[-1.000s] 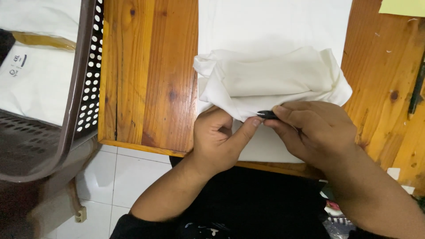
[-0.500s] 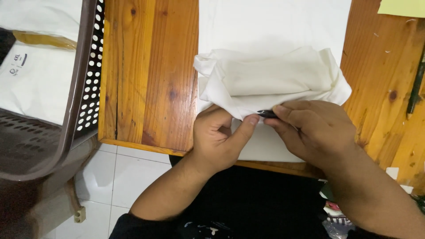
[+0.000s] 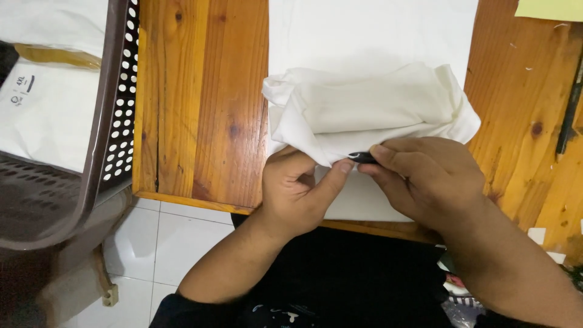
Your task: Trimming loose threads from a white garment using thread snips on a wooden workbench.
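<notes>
**Hands unmoved at the cloth's edge**

Far left: white bagged garments (image 3: 42,115) with a small dark label, inside a brown perforated basket (image 3: 115,103). On the wooden table (image 3: 200,109), left hand (image 3: 297,188) pinching the bunched white cloth (image 3: 370,109), as a second ago. Right hand (image 3: 425,176) closed on a small black object (image 3: 363,157). Top right, yellow paper (image 3: 549,9).

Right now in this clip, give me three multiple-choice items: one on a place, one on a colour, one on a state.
1. Where is the perforated basket?
A. left of the wooden table
B. on the table
C. under the cloth

2. What colour is the bunched cloth?
A. blue
B. white
C. red

3. How do the hands stand?
A. both flat and apart
B. one raised off the table
C. fingertips meeting at the cloth's edge

Answers: 1 A, it stands beyond the table's left edge; 2 B, it looks white; 3 C, the left hand and right hand pinch together around a small dark object.
</notes>
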